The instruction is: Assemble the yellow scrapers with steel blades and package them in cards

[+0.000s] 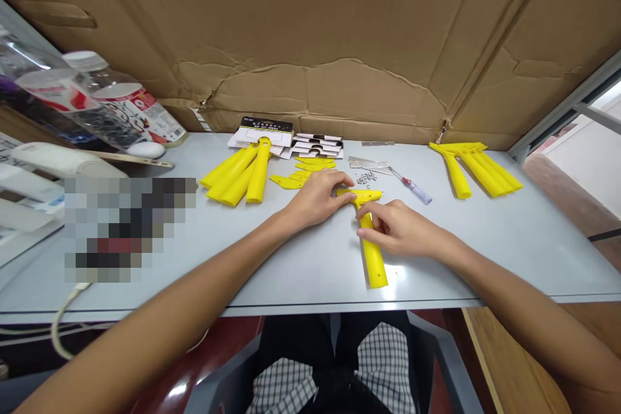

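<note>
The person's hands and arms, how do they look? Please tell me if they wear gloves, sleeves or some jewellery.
The left hand and right hand are bare, without gloves. The left forearm and right forearm show no sleeve, and no watch, ring or bracelet is visible. Below them, the person wears black clothing with a checked pattern.

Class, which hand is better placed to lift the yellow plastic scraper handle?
Probably the right hand: its fingers curl around the shaft of the yellow plastic scraper handle, while the left hand only touches its wide end.

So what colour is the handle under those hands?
The scraper handle is bright yellow, in the head view.
</note>
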Demonstrator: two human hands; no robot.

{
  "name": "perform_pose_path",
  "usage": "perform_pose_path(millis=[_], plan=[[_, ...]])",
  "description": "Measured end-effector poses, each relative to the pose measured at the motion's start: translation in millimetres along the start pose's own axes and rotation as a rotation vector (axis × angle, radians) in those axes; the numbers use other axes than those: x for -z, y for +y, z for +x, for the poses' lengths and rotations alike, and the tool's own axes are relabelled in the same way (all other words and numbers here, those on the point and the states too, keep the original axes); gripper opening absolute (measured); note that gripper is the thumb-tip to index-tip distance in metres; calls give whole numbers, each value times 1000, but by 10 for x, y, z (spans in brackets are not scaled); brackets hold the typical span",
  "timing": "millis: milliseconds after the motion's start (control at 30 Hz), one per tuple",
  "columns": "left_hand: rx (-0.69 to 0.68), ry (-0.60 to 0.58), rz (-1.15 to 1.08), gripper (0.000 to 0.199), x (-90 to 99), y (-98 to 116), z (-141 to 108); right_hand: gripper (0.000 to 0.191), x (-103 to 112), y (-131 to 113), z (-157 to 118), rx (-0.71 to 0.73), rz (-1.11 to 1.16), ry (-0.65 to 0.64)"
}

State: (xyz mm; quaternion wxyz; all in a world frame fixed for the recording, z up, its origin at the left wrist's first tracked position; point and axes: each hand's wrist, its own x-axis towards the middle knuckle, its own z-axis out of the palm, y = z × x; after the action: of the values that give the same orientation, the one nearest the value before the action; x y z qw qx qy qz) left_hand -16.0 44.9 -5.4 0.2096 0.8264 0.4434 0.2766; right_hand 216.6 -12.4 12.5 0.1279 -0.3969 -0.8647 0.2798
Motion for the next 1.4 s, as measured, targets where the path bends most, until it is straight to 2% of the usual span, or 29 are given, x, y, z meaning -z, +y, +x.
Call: perform_pose_path(millis=[100, 233, 267, 333, 433, 533, 600, 767, 900, 1233, 1300, 1400], plan=[[38, 44, -20, 20, 163, -40, 64, 24, 77, 121, 34, -15, 42, 108], [130, 194, 114, 33, 548, -265, 118, 21, 320, 410, 65, -85, -103, 344], [155, 174, 191, 31, 642, -349, 113, 22, 398, 499, 63, -118, -170, 391], [181, 63, 369, 30, 792, -526, 88, 25, 547, 679, 45, -189, -299, 416], [192, -102, 458, 40, 901, -750, 45, 38, 711, 904, -1, -257, -429, 347], [178, -207, 457, 49, 906, -854, 34, 50, 788, 1031, -49, -283, -420, 252], [191, -235, 451, 52, 883, -856, 40, 52, 813, 1070, -70, -320, -382, 198], [152, -210, 418, 48, 798, -753, 41, 37, 867, 1107, -75, -397, -297, 120], [112, -165, 399, 47, 713, -686, 33, 29, 906, 1135, -70, -418, -280, 114], [-35, -225, 351, 31, 659, -650, 96, 30, 878, 1238, -54, -386, -429, 231], [-38, -191, 335, 30, 677, -607, 91, 31, 867, 1256, -44, -393, -453, 242], [-64, -65, 304, 30, 696, -487, 81, 32, 852, 1270, -31, -410, -469, 247]])
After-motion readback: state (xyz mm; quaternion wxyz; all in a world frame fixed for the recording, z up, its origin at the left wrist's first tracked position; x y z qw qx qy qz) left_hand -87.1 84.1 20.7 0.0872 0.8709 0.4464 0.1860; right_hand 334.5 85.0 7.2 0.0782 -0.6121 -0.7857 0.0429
